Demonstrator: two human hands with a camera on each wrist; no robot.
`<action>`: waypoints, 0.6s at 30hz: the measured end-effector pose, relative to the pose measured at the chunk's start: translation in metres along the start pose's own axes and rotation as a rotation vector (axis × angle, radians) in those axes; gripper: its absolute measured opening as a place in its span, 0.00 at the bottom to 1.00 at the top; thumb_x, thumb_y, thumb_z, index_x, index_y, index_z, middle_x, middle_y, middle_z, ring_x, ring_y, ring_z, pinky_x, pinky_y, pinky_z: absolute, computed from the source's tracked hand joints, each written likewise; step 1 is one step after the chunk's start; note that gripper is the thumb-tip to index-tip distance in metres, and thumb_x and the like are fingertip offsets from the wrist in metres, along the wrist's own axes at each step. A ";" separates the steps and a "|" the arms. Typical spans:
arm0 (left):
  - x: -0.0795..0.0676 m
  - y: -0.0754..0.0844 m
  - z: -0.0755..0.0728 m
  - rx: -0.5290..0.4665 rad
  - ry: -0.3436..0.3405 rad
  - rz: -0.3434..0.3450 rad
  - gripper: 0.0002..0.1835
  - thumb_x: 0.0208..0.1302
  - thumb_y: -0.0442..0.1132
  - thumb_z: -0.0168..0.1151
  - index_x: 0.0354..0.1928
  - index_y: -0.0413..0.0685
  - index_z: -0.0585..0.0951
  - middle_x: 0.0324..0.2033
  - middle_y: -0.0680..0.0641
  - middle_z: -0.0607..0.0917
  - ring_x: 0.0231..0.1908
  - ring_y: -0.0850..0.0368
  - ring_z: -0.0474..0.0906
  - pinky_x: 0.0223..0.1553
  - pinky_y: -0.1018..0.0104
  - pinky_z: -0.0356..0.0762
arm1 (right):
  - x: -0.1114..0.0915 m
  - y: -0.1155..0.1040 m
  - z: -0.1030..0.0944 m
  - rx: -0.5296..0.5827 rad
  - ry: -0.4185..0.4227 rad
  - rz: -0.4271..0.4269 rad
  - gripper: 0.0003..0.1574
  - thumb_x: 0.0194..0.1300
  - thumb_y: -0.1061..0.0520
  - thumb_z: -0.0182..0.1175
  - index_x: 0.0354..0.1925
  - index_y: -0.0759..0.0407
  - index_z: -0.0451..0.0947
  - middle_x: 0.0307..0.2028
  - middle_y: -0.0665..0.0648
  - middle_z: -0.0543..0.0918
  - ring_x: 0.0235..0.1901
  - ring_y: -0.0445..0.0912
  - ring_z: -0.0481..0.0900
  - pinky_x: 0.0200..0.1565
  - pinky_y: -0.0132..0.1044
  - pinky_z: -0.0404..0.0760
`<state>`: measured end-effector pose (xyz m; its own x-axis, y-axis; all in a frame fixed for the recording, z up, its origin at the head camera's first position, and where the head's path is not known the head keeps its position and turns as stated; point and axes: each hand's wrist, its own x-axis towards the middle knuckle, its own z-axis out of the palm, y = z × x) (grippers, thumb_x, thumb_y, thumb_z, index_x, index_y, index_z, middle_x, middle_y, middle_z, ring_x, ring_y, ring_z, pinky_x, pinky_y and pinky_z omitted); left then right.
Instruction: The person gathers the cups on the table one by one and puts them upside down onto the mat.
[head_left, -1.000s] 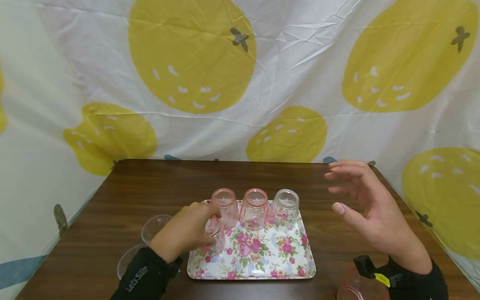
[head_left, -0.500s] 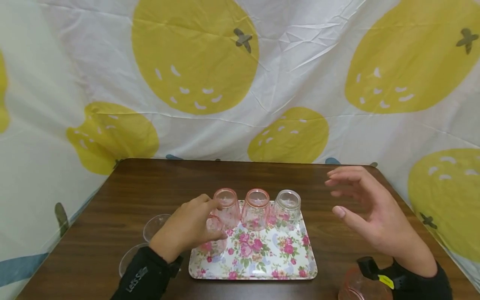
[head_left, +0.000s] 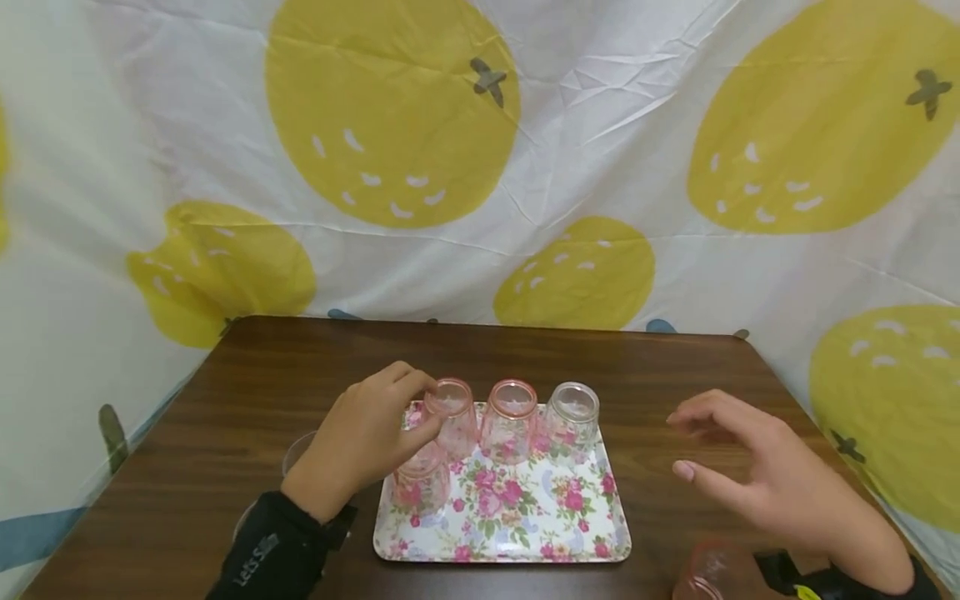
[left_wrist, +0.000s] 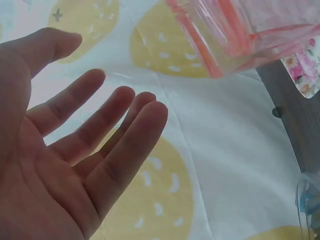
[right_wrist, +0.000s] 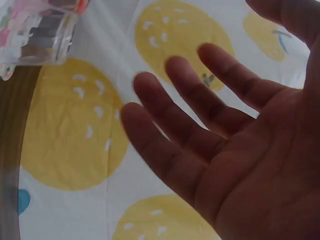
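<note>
A floral tray (head_left: 525,533) bears several upside-down glasses. Its back row has two pink glasses (head_left: 512,425) and a clear glass (head_left: 573,421). At the tray's left, a pink glass (head_left: 423,483) stands in front of that row, partly behind my left hand (head_left: 367,442). That hand hovers above it, fingers loosely bent and nothing held. In the left wrist view, a gap separates my fingers from the pink glass (left_wrist: 240,40). My right hand (head_left: 780,483) hangs in the air right of the tray, relaxed, with a bare palm in the right wrist view.
One pinkish glass (head_left: 705,575) stands on the brown table (head_left: 645,367) below my right hand, cut off by the frame. Left of the tray, clear glass rims (head_left: 296,450) show partly behind my left arm. A fruit-print cloth (head_left: 420,275) hangs behind the table.
My left hand has drawn up and left off the front-left pink glass, which stays on the tray. My right hand has lowered slightly.
</note>
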<state>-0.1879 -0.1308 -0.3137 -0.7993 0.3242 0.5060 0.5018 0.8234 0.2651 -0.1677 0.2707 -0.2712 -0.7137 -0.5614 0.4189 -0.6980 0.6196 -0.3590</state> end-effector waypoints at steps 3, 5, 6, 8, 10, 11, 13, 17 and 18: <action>0.000 0.001 -0.001 -0.002 0.009 0.010 0.14 0.56 0.45 0.71 0.42 0.47 0.85 0.38 0.49 0.85 0.33 0.56 0.81 0.32 0.56 0.85 | -0.009 0.004 0.002 -0.042 -0.073 0.044 0.20 0.60 0.54 0.71 0.49 0.42 0.76 0.44 0.39 0.82 0.43 0.36 0.79 0.41 0.41 0.86; 0.000 0.000 -0.003 -0.008 0.003 0.010 0.14 0.56 0.45 0.71 0.42 0.47 0.85 0.38 0.49 0.85 0.34 0.56 0.81 0.32 0.56 0.85 | -0.015 0.006 0.002 -0.040 -0.112 0.078 0.18 0.62 0.50 0.69 0.49 0.42 0.76 0.43 0.39 0.82 0.42 0.37 0.79 0.40 0.43 0.87; 0.000 0.000 -0.004 -0.010 -0.001 0.008 0.14 0.56 0.45 0.71 0.42 0.47 0.85 0.38 0.49 0.85 0.34 0.56 0.82 0.33 0.55 0.85 | -0.018 0.007 0.003 -0.039 -0.126 0.095 0.17 0.62 0.49 0.69 0.49 0.42 0.76 0.43 0.40 0.82 0.42 0.37 0.79 0.40 0.43 0.87; -0.001 -0.001 -0.005 -0.014 -0.010 0.001 0.13 0.56 0.44 0.70 0.42 0.47 0.85 0.38 0.49 0.85 0.35 0.55 0.82 0.33 0.55 0.85 | -0.023 0.008 0.005 -0.043 -0.145 0.117 0.17 0.62 0.47 0.68 0.49 0.42 0.76 0.44 0.40 0.82 0.42 0.37 0.79 0.40 0.43 0.87; -0.001 -0.002 -0.006 -0.015 -0.023 -0.011 0.13 0.57 0.44 0.70 0.43 0.48 0.85 0.38 0.49 0.85 0.36 0.55 0.82 0.34 0.55 0.85 | -0.028 0.009 0.007 -0.048 -0.152 0.125 0.18 0.62 0.46 0.68 0.49 0.41 0.76 0.45 0.40 0.82 0.42 0.37 0.79 0.39 0.43 0.87; -0.001 -0.002 -0.007 -0.016 -0.030 -0.016 0.13 0.57 0.44 0.70 0.43 0.48 0.85 0.38 0.49 0.85 0.36 0.55 0.82 0.34 0.54 0.85 | -0.030 0.010 0.008 -0.055 -0.153 0.125 0.19 0.61 0.46 0.69 0.50 0.41 0.75 0.45 0.39 0.82 0.43 0.37 0.79 0.39 0.42 0.87; -0.002 -0.003 -0.008 -0.015 -0.045 -0.029 0.14 0.57 0.45 0.69 0.43 0.48 0.85 0.38 0.49 0.85 0.37 0.54 0.82 0.35 0.54 0.85 | -0.035 0.011 0.011 -0.078 -0.162 0.112 0.21 0.60 0.44 0.69 0.50 0.40 0.75 0.45 0.38 0.81 0.43 0.37 0.79 0.39 0.42 0.87; -0.002 -0.004 -0.011 -0.010 -0.062 -0.052 0.14 0.58 0.45 0.69 0.44 0.47 0.85 0.38 0.49 0.85 0.35 0.55 0.80 0.35 0.55 0.83 | -0.046 0.016 0.016 -0.094 -0.239 0.120 0.24 0.59 0.39 0.68 0.51 0.41 0.75 0.46 0.39 0.81 0.44 0.38 0.79 0.38 0.43 0.86; -0.003 -0.005 -0.012 -0.010 -0.063 -0.056 0.14 0.58 0.45 0.69 0.45 0.47 0.85 0.38 0.49 0.85 0.34 0.56 0.79 0.34 0.56 0.83 | -0.050 0.018 0.017 -0.088 -0.269 0.122 0.26 0.59 0.38 0.68 0.52 0.42 0.74 0.47 0.41 0.81 0.45 0.39 0.79 0.38 0.44 0.86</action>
<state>-0.1842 -0.1410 -0.3066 -0.8453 0.3071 0.4372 0.4590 0.8362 0.3001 -0.1460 0.3006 -0.3128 -0.7899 -0.5976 0.1371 -0.6068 0.7299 -0.3147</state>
